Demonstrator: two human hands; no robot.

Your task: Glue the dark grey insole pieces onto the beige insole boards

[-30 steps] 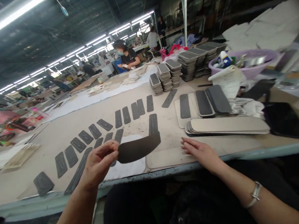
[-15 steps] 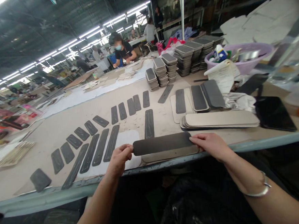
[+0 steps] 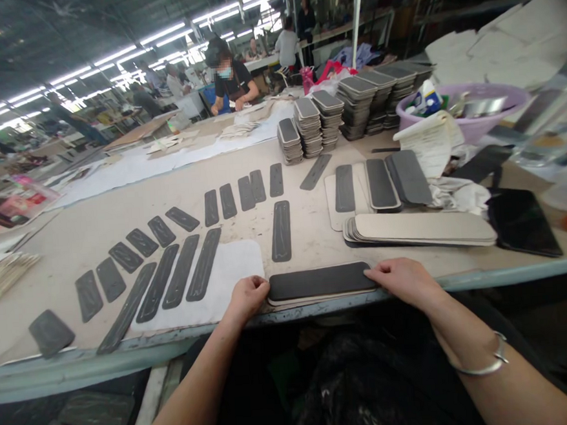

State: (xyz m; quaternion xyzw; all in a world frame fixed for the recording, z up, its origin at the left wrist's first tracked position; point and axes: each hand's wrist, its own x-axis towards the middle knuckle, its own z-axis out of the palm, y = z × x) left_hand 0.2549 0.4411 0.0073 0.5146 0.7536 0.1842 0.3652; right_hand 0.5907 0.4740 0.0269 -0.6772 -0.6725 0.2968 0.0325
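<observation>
A long dark strip with rounded corners [image 3: 320, 282] lies over a beige board [image 3: 319, 299] at the table's front edge. My left hand [image 3: 248, 297] pinches the strip's left end. At its right end my right hand [image 3: 401, 278], below a silver bangle, pinches the corner between thumb and finger. Just behind the strip is a dark strip with glossy streaks [image 3: 281, 232]. To the left, several long streaked strips [image 3: 177, 272] rest partly on a white sheet [image 3: 241, 261]. A row of shorter dark pieces [image 3: 140, 242] runs behind them.
A stack of long beige boards [image 3: 420, 227] is at the right, beside a black flat panel [image 3: 522, 225]. Stacked padded pieces [image 3: 309, 126] stand at the back, near a purple basin [image 3: 489, 104] with bottles and tools. Across the table a masked person [image 3: 230, 80] works.
Both hands have lowered the dark strip onto the beige board, which now shows only as a thin margin around it. The view has shifted slightly.
</observation>
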